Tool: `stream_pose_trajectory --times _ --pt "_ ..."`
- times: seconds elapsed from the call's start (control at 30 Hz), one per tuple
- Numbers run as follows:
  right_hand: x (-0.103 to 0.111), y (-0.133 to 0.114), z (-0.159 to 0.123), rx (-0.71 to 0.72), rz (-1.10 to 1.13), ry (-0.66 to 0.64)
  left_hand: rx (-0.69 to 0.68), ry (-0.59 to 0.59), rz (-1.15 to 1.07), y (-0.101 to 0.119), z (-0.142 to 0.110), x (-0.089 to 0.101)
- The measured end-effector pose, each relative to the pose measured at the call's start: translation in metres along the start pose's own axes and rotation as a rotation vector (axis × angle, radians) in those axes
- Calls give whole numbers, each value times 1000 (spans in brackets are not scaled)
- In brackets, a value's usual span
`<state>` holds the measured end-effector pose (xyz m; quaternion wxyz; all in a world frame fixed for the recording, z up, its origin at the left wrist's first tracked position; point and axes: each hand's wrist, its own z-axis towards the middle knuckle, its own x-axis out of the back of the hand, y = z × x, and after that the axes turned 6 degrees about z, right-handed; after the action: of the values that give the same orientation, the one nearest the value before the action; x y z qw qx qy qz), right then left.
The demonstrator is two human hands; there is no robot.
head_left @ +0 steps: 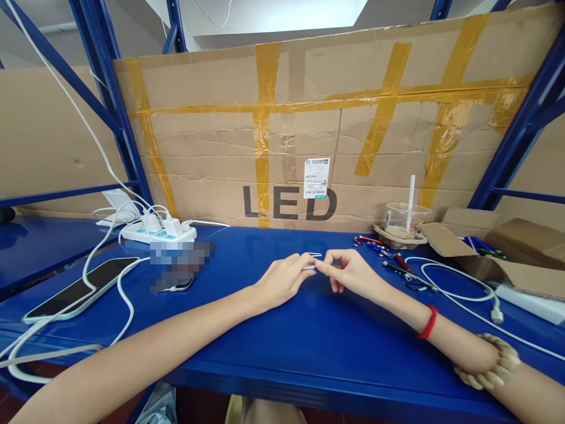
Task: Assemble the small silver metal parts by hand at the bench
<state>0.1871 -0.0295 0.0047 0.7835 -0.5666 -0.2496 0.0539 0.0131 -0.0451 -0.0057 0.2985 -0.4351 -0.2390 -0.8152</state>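
Note:
My left hand [286,279] is closed over a small silvery tube [309,267], its fingers pointing right and most of the tube hidden beneath them. From the other side, my right hand [351,272] pinches at the tube's right end with thumb and index finger, while its other fingers curl down. Just behind the fingertips, a thin silvery metal piece [315,254] lies on the blue tabletop [282,347]. Both hands are low over the table, near its middle.
On the left are a white power strip [159,234] with plugs and cables, and a phone [83,288]. To the right lie small red and blue pen-like items [375,244], scissors [408,277], a white cable [461,294], a plastic cup [404,219] and an open cardboard box [525,241]. A large cardboard sheet [212,159] stands behind.

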Motion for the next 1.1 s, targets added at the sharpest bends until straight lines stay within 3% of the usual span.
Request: stream_pose_trajectory --times 0.27,0.53,1.1 --pt "1 0 1 9 -75 12 6 -16 31 0 1 2" --pt "5 3 -1 158 -397 81 81 -83 109 4 2 3" --pt "6 9 3 156 -546 19 80 -169 220 5 0 4"
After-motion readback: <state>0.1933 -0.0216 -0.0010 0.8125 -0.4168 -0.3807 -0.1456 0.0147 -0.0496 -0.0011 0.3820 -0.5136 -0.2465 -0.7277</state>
